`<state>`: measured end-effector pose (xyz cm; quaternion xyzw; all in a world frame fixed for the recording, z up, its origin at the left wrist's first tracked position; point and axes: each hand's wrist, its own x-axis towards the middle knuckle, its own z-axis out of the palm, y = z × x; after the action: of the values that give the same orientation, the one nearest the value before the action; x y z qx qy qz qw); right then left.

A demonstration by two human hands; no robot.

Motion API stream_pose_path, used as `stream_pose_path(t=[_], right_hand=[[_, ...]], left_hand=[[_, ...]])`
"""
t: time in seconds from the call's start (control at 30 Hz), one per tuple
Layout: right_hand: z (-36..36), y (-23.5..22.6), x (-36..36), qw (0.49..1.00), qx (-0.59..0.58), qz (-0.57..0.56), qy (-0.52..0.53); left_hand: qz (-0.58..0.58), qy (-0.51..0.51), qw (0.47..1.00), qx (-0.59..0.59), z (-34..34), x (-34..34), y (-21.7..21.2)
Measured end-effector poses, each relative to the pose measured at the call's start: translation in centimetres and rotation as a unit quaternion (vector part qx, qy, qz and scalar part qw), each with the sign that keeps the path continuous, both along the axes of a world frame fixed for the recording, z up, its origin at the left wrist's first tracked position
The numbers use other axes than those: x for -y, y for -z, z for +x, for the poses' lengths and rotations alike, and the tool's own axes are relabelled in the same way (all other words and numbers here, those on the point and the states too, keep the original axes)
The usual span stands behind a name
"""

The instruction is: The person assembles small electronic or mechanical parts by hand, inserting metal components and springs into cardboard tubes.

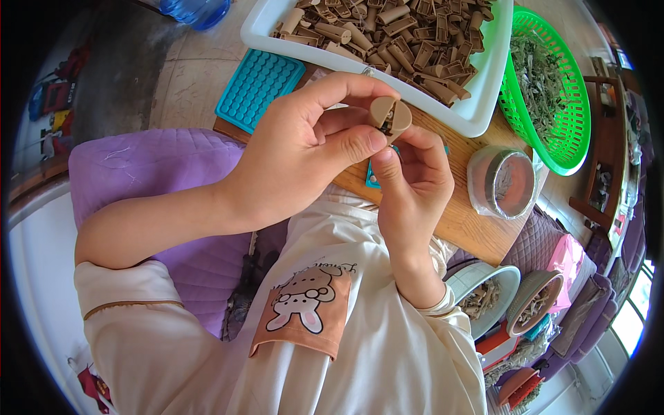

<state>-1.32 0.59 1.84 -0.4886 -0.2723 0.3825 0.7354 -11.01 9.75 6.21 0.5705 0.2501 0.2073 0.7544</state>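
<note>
In front of my chest, both hands hold a small tan plastic cylinder [392, 117]. A dark slit runs between its two halves, and the small parts inside are too fine to make out. My left hand [294, 149] pinches the cylinder from the left, index finger over the top and thumb across its lower side. My right hand [413, 187] closes on it from below and right with thumb and fingers. Past my hands, a white tub [477, 123] is heaped with tan half-cylinder shells [387, 41]. A teal piece [373, 181], mostly hidden, lies on the table behind my right hand.
A teal tray with round cups [259, 90] sits left on the wooden table [477, 232]. To the right are a green basket [577, 131] of grey-green strands and a plastic-lined bowl [503, 181]. Basins [508, 277] with tan pieces stand lower right. A purple padded seat [149, 166] lies left.
</note>
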Motion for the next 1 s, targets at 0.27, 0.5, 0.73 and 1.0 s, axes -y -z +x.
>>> stream_pose_path(t=[0.27, 0.5, 0.73, 1.0], right_hand=[[0.2, -0.6, -0.1, 0.999, 0.043, -0.004, -0.012], [-1.9, -0.5, -0.3, 0.972, 0.234, -0.008, 0.003], [-1.0, 0.6, -0.7, 0.964, 0.262, 0.016, -0.047], [14.1, -1.5, 6.5, 0.934, 0.23, -0.135, -0.236]], left_hand=[[0.112, 0.027, 0.993, -0.033, 0.4, 0.7, -0.2], [0.49, 0.045, 0.871, 0.01, 0.6, 0.1, -0.1], [0.438, 0.026, 0.898, 0.018, 0.7, 0.4, -0.1], [0.17, 0.026, 0.983, -0.072, 0.1, 0.5, -0.9]])
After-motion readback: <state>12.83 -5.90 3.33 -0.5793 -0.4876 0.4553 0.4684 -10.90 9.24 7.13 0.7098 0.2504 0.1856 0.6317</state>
